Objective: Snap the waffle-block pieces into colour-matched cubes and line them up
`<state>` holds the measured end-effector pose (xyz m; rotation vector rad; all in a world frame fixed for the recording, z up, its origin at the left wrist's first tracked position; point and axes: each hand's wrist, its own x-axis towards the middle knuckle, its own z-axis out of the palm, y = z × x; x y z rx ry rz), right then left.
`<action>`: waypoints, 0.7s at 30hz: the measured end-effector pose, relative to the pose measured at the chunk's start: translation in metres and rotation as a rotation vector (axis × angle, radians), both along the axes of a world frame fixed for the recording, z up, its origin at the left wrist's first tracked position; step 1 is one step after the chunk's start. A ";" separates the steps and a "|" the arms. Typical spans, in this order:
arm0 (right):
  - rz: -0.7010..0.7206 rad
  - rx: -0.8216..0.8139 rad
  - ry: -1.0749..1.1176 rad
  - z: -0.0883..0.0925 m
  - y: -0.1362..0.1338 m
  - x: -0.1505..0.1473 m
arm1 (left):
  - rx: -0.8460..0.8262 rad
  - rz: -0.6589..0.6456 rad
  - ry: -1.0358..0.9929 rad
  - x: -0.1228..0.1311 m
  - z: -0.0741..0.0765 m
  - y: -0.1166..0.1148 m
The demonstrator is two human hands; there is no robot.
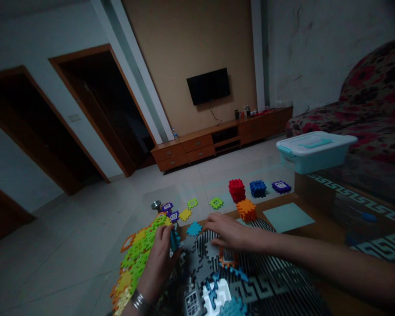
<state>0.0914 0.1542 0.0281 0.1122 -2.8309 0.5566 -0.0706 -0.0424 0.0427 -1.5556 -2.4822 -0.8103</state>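
Observation:
My left hand (159, 252) wears a metal bracelet and grips a small upright stack of blue interlocking tiles (175, 240). My right hand (225, 230) reaches in from the right, palm down, with thumb and fingers apart. Its fingertips come close to the right edge of a flat light-blue tile (194, 228); contact is hard to tell. Grey tiles (202, 270) lie between and below the hands. A heap of lime-green tiles (140, 252) spreads beside my left hand. Near my right wrist is an orange tile stack (246, 210).
The tiles lie on a glass-topped table with a patterned border (276, 281). Farther back stand a red stack (237, 190), a blue stack (258, 188) and a purple tile (281, 187). A lidded teal box (316, 160) sits at the right. A white tray (222, 292) is in front.

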 end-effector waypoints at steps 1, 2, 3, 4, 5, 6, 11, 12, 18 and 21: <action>0.020 0.022 -0.015 -0.002 0.004 -0.017 | 0.001 0.015 -0.008 -0.001 0.000 -0.003; 0.045 0.038 -0.030 -0.003 0.007 -0.034 | -0.003 0.031 -0.023 -0.003 -0.001 -0.008; 0.072 0.051 -0.045 -0.005 0.009 -0.050 | -0.015 0.044 -0.045 -0.004 -0.003 -0.013; 0.099 0.057 -0.060 -0.005 0.011 -0.063 | -0.034 0.053 -0.069 -0.006 -0.006 -0.018; 0.122 0.067 -0.082 -0.005 0.012 -0.076 | -0.053 0.060 -0.088 -0.008 -0.010 -0.024; 0.139 0.079 -0.106 -0.005 0.013 -0.086 | -0.067 0.068 -0.098 -0.010 -0.014 -0.029; 0.095 0.151 -0.207 0.000 0.010 -0.103 | -0.053 0.108 -0.010 -0.009 -0.030 -0.041; 0.062 0.166 -0.221 0.001 0.008 -0.100 | -0.058 0.110 0.027 -0.007 -0.029 -0.041; -0.141 0.191 -0.232 0.020 0.002 -0.057 | -0.007 0.096 0.287 0.022 -0.005 -0.037; -0.199 0.174 -0.190 0.034 0.003 -0.030 | -0.033 -0.122 0.223 0.054 -0.013 -0.040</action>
